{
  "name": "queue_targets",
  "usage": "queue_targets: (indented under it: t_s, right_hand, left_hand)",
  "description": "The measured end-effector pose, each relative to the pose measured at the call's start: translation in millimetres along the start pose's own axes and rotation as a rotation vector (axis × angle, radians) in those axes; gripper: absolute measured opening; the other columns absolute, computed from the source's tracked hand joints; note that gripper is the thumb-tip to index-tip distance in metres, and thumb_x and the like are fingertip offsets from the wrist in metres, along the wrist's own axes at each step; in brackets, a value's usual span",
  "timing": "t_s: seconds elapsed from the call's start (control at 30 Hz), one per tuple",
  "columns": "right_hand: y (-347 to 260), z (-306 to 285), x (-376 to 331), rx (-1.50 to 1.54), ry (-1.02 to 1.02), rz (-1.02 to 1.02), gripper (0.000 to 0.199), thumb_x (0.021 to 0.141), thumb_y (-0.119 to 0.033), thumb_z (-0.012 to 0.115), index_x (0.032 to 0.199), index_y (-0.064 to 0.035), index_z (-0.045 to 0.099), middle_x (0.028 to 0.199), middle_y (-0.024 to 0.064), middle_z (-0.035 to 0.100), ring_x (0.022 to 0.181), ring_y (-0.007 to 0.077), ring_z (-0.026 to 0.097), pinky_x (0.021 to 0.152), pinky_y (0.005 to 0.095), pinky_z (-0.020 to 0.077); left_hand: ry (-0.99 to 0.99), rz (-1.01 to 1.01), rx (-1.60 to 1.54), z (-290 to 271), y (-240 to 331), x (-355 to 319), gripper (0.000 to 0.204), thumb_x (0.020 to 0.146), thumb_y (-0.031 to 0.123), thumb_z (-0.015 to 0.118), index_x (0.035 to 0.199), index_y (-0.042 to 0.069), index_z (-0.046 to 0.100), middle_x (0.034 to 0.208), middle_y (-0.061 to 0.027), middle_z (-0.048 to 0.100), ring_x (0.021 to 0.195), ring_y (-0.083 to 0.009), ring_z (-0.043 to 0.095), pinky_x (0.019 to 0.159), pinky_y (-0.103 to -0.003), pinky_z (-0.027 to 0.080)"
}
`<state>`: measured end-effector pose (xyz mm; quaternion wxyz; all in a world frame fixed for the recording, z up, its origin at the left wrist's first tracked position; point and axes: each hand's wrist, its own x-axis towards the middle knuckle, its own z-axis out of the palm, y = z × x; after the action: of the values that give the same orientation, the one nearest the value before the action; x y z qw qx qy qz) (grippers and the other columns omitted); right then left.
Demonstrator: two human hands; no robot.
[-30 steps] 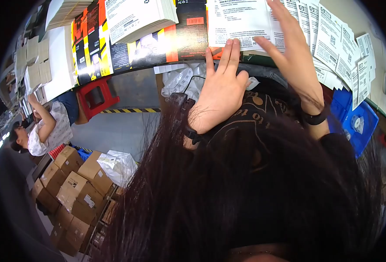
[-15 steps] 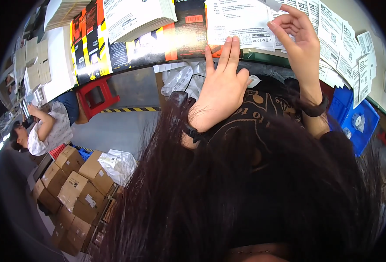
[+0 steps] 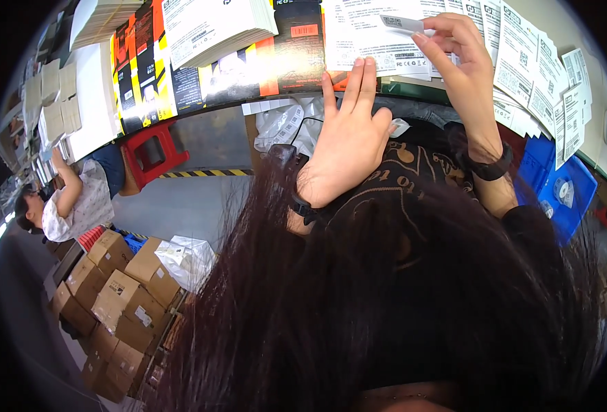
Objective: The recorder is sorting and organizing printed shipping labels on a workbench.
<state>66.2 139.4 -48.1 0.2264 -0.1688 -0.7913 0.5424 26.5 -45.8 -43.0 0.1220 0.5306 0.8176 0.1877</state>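
Observation:
My left hand point(image 3: 348, 137) rests with its fingers stretched out, the fingertips on the lower edge of a white printed sheet point(image 3: 358, 34) at the table's near edge. Between thumb and forefinger, my right hand point(image 3: 464, 69) pinches a small sticker label point(image 3: 401, 23). The label is held by its right end, tilted over the sheet, with dark print on its left part. Its other end appears free. To the right of that hand, more printed sheets point(image 3: 519, 65) lie fanned out in overlapping rows.
A thick stack of printed sheets point(image 3: 221, 31) sits on colourful flat packaging point(image 3: 142, 75) at the left. A blue bin point(image 3: 574, 185) hangs below the table's right side. Cardboard boxes point(image 3: 118, 302), a red stool point(image 3: 154, 154) and another person point(image 3: 80, 206) are at the left.
My right hand has moved left and slightly down, bringing the label over the sheet. My left hand has stayed in place. The other person's arm has shifted.

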Motion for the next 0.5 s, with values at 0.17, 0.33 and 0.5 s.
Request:
queue_targets:
  t_s: [0.17,0.33,0.5]
  right_hand:
    - [-3.1,-0.5,0.3,0.048,0.001,0.018,0.02,0.08,-0.007,0.065,0.099,-0.0001,0.06,0.09,0.0018,0.057,0.081,0.0085,0.052,0.075,0.0197,0.0423]
    - [-2.1,-2.1,-2.6,0.032,-0.084,0.089,0.019,0.082,-0.007,0.063,0.099,0.0001,0.06,0.091,0.0031,0.057,0.081,0.009,0.053,0.075,0.0204,0.0425]
    - [-8.9,1.0,-0.2,-0.066,-0.061,0.029,0.022,0.082,-0.007,0.062,0.104,-0.0007,0.059,0.085,0.0023,0.057,0.08,0.0078,0.052,0.074,0.0202,0.0422]
  left_hand:
    - [-0.012,0.002,0.015,-2.5,2.0,1.7,0.018,0.083,0.02,0.057,0.077,0.004,0.053,0.142,-0.0291,0.019,0.135,-0.0386,0.016,0.103,-0.06,0.012]
    - [-0.01,-0.003,0.029,-1.7,2.3,0.6,0.018,0.083,0.02,0.057,0.077,0.004,0.052,0.141,-0.03,0.02,0.135,-0.0387,0.017,0.103,-0.06,0.013]
    - [-0.007,-0.003,0.049,-1.0,1.6,-0.3,0.018,0.083,0.02,0.058,0.077,0.004,0.052,0.14,-0.0305,0.021,0.134,-0.0385,0.017,0.103,-0.06,0.014]
